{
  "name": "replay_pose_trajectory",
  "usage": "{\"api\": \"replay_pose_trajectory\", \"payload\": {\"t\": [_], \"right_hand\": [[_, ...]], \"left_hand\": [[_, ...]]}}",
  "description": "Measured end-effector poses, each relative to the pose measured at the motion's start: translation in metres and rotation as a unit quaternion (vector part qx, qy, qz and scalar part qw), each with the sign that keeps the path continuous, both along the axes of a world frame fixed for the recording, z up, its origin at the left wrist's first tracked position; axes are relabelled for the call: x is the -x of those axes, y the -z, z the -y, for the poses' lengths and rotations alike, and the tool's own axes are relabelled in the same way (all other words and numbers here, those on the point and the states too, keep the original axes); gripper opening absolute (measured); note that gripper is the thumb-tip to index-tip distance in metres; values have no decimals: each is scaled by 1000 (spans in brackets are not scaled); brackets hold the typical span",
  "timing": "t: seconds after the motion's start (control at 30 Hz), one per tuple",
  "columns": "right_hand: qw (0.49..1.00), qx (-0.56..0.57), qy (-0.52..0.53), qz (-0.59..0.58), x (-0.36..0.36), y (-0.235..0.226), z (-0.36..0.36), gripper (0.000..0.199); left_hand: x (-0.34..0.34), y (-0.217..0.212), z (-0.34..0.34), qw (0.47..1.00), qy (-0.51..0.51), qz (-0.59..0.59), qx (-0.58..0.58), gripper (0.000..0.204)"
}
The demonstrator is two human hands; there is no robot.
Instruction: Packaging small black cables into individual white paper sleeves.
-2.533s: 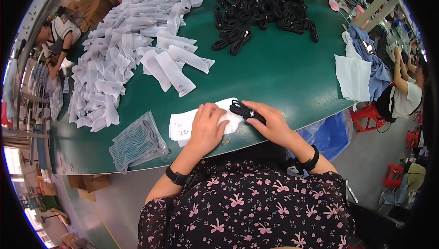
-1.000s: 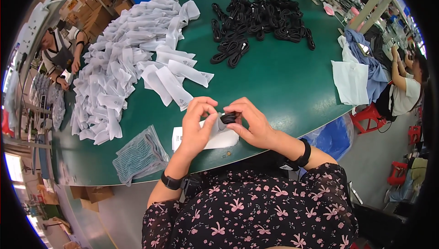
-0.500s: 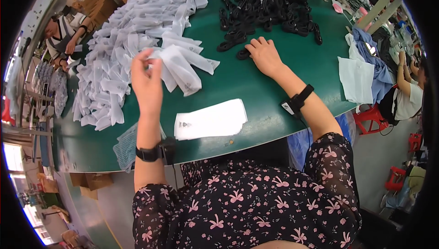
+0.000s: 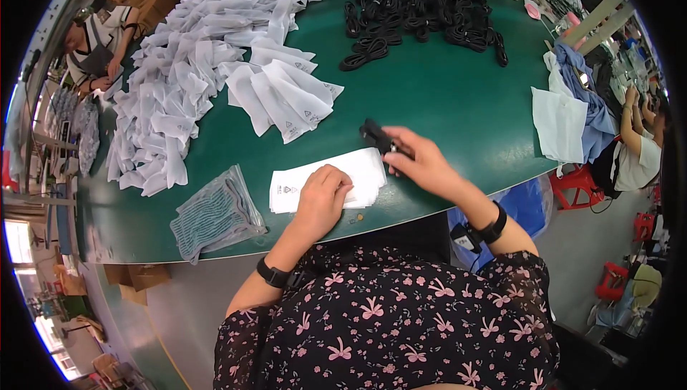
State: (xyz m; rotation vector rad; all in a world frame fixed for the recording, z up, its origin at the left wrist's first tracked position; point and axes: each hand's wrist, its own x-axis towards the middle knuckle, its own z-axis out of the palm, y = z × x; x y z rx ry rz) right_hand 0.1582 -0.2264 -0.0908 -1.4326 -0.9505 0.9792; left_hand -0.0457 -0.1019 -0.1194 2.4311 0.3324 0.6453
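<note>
Bright, diffuse indoor light covers the glossy green tabletop [image 4: 458, 111], leaving faint, soft shadows. The stack of flat white printed sleeves [image 4: 366, 168] nearly washes out; pale window panes [image 4: 18, 240] glare at left. Fisheye distortion bows the table's edge; black vignetting closes the corners.

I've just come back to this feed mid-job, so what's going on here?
A person sits or stands at a green table. Their right hand holds a black cable bundle just above the table, while the left hand rests on a stack of flat white sleeves. Farther off, white packets are heaped to the left and more coiled black cables lie to the right.
</note>
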Motion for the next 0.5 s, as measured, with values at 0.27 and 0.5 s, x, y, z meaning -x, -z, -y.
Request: {"api": "replay_pose_trajectory", "payload": {"t": [0.27, 0.5], "right_hand": [[911, -113, -19, 395, 22, -5, 30, 36], [914, -123, -69, 380, 19, 2, 30, 32]], "left_hand": [[2, -7, 4, 960, -115, -12, 254, 6], [-3, -12, 6, 980, -31, 48, 189, 7]]}}
